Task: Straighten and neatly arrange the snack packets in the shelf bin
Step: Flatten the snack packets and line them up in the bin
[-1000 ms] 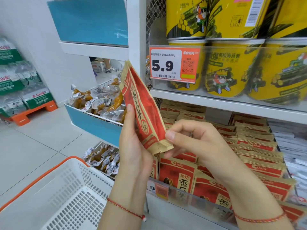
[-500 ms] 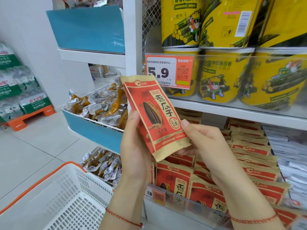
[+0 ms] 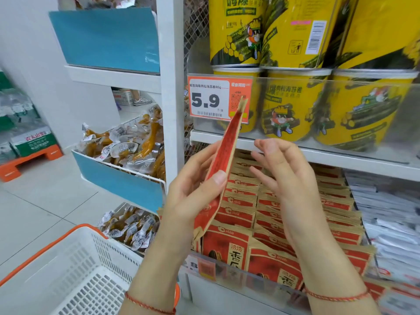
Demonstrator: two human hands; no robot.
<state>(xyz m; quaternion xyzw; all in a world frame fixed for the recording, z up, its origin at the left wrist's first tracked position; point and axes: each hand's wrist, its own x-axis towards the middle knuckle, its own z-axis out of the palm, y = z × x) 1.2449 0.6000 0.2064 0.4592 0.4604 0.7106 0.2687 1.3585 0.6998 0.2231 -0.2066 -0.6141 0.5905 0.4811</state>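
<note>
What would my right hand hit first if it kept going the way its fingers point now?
Probably the red snack packet held edge-on by the left hand. The right hand is open, its fingers aimed up and left toward the packet across a narrow gap, though depth is hard to judge.

White shelving upright [image 3: 171,87] is standing at 12 o'clock, carrying white shelf boards [image 3: 318,153]. Pale grey floor tiles [image 3: 41,201] are spreading toward 9 o'clock. White wall [image 3: 29,53] is rising at 10 o'clock. Blue panels [image 3: 106,37] are fronting side bins at 11 o'clock. Orange pallet [image 3: 27,159] is sitting on the floor at 9 o'clock. Even, diffuse light is falling throughout.
</note>
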